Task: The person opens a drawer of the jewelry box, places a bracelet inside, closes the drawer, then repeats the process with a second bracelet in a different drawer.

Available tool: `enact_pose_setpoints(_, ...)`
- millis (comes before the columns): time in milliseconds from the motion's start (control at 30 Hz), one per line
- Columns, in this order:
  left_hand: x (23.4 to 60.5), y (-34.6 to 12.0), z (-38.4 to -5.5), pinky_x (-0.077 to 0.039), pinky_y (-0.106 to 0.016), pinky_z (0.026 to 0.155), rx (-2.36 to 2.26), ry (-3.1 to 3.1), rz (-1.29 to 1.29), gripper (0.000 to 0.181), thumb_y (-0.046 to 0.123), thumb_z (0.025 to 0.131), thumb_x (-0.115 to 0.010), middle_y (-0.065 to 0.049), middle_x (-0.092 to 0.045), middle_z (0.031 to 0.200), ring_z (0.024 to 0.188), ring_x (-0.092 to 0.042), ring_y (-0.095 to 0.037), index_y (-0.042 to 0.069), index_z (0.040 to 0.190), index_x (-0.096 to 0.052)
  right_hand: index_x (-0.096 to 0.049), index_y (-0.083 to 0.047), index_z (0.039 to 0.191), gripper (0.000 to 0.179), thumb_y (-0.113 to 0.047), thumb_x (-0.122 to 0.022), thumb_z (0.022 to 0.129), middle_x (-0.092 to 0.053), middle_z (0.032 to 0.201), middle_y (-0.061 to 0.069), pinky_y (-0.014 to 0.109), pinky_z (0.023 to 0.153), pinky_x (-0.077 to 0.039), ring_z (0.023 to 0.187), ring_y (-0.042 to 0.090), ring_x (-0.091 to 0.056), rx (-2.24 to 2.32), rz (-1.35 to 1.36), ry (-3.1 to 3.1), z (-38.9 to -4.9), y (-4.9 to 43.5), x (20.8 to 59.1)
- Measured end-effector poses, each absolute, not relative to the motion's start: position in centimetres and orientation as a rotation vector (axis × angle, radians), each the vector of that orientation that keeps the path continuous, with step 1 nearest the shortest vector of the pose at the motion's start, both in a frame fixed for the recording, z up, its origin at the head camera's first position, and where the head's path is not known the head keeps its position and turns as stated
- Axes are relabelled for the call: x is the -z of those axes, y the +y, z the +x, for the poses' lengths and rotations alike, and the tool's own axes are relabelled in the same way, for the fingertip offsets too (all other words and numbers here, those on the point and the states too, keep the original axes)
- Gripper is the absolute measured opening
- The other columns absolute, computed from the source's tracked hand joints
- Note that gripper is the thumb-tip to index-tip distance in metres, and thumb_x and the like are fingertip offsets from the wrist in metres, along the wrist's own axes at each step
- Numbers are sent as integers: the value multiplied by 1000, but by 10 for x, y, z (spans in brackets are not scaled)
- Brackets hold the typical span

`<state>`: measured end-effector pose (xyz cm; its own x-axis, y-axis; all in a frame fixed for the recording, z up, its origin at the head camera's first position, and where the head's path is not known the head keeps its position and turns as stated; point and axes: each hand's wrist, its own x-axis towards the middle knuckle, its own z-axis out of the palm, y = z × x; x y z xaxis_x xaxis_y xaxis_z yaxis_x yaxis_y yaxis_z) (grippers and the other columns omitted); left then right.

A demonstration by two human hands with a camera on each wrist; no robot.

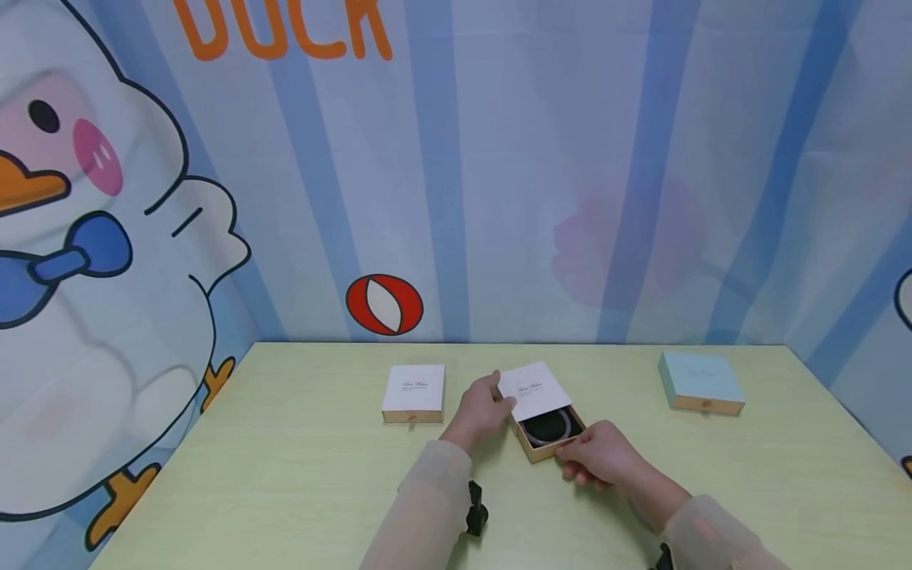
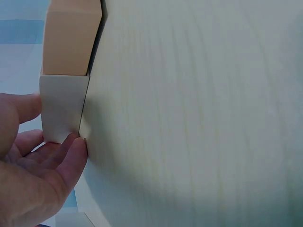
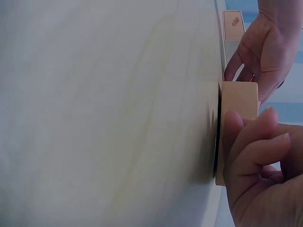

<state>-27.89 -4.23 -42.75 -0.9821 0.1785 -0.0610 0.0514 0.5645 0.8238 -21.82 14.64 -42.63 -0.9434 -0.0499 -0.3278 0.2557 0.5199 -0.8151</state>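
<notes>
A white drawer-style gift box [image 1: 533,389] lies turned at an angle on the table, its tan drawer [image 1: 538,453] pulled partway out of the white sleeve. Inside the drawer shows a pale ring-shaped bangle [image 1: 567,431] on black lining. My left hand [image 1: 480,413] grips the sleeve at its left side, thumb on the top edge; the left wrist view shows its fingers round the sleeve's far end [image 2: 59,109]. At the drawer's front, my right hand [image 1: 601,454] pinches the front edge, and in the right wrist view its curled fingers cover much of the tan front panel [image 3: 239,97].
Another white box [image 1: 415,389] with a tan front sits closed to the left of my left hand. A light blue box [image 1: 701,381] stands at the right rear of the pale wooden table [image 1: 299,475]. Behind the table hangs a striped blue backdrop [image 1: 499,198].
</notes>
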Motion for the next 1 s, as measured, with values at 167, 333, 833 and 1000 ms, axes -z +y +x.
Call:
enact_pose_setpoints(167, 427, -43, -279, -44, -38, 91, -1377, 2667, 195, 58, 20, 96, -54, -19, -42, 145, 130, -43, -29, -1, 145, -32, -69, -1, 71, 21, -14, -64, 87, -61, 53, 1, 17, 37, -31, 40, 6, -42, 1385, 171, 2465, -220, 145, 426)
enact_pose_setpoints(333, 426, -43, -278, -45, -36, 89, -1372, 2671, 189, 58, 20, 96, -54, -18, -44, 143, 127, -46, -29, 0, 145, -32, -68, 0, 71, 21, -14, -64, 87, -61, 53, 1, 17, 37, -31, 39, 6, -41, 1390, 160, 2468, -221, 145, 426)
enact_pose_setpoints(833, 428, -41, -278, -44, -39, 95, -1376, 2677, 173, 57, 20, 96, -54, -16, -41, 147, 134, -39, -30, 0, 145, -32, -68, -1, 72, 21, -14, -63, 88, -63, 56, 2, 17, 37, -31, 39, 6, -42, 1380, 173, 2467, -223, 143, 424)
enact_pose_setpoints(1000, 428, -42, -279, -45, -38, 92, -1372, 2681, 185, 57, 20, 96, -54, -17, -43, 145, 132, -42, -30, 0, 145, -33, -68, -1, 74, 21, -15, -63, 89, -64, 57, 2, 17, 37, -32, 39, 5, -43, 1375, 189, 2452, -226, 143, 425)
